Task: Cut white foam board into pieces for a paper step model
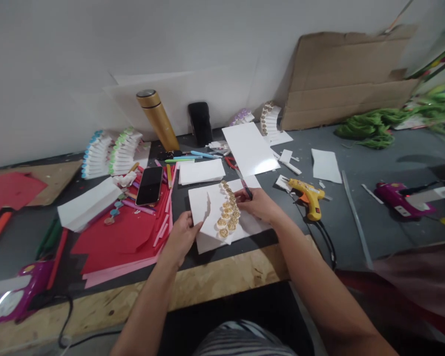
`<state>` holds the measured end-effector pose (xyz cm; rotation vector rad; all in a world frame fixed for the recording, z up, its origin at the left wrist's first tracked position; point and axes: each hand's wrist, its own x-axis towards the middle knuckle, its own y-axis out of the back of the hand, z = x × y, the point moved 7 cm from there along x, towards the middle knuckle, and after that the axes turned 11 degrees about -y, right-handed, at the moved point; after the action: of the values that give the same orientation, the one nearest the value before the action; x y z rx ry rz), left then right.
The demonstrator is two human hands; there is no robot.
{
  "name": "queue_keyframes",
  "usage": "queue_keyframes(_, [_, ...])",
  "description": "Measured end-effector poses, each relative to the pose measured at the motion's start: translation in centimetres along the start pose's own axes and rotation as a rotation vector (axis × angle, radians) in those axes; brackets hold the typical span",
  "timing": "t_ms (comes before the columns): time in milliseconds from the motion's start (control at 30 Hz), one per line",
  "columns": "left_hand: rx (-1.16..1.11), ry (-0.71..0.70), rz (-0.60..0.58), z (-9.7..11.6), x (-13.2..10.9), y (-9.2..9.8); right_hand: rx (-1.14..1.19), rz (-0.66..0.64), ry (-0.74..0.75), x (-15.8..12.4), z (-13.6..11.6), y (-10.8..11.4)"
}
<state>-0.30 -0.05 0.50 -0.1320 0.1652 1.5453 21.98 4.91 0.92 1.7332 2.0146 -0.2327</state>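
Observation:
A white card [203,202] lies in front of me on top of white paper. Along it curves a strip of small gold-and-white round pieces [227,217], set close together in rows. My left hand [182,237] grips the card's left edge, thumb on top and fingers curled at the side. Beside the strip's right side, my right hand [257,203] is closed around a slim dark pen-like tool [246,190]; its exact kind is unclear. The right fingertips are close to the gold pieces, and whether they touch them cannot be made out.
To the right lies a yellow glue gun [308,197] with a black cord. Red paper [122,232] and a phone [149,185] are on the left. Behind stand a gold bottle [158,120], blue-tipped paper fans [96,155] and cardboard [348,79]. The wooden table edge [230,274] is nearest me.

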Motion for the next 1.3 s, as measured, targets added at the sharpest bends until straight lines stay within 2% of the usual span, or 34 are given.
queue_keyframes(100, [0.211, 0.071, -0.110, 0.3, 0.3, 0.3, -0.059, 0.032, 0.064, 0.4, 0.1, 0.1])
queue_keyframes(200, [0.298, 0.126, -0.194, 0.4, 0.3, 0.5, -0.144, 0.069, 0.093, 0.8, 0.4, 0.1])
queue_keyframes(400, [0.313, 0.149, -0.154, 0.3, 0.2, 1.0, -0.218, 0.094, 0.100, 0.9, 0.5, 0.1])
queue_keyframes(600, [0.487, 0.049, -0.135, 0.7, 0.0, 1.7, -0.264, 0.122, 0.112, 0.9, 0.6, 0.0])
queue_keyframes(867, [0.306, 0.059, -0.271, -0.1, -0.8, 0.9, -0.278, 0.090, 0.079, 0.5, 0.2, -0.1])
queue_keyframes(1033, [0.237, 0.069, -0.241, -0.4, -0.6, 1.0, -0.207, 0.051, 0.086, 0.4, 0.2, -0.2])
queue_keyframes(1133, [0.202, 0.035, -0.141, -0.4, -0.3, 1.5, -0.168, 0.004, 0.071, 0.3, 0.3, -0.3])
queue_keyframes(1300, [0.061, -0.146, 0.039, 0.1, 0.3, 2.4, -0.075, -0.055, 0.046, 0.0, 0.1, -0.3])
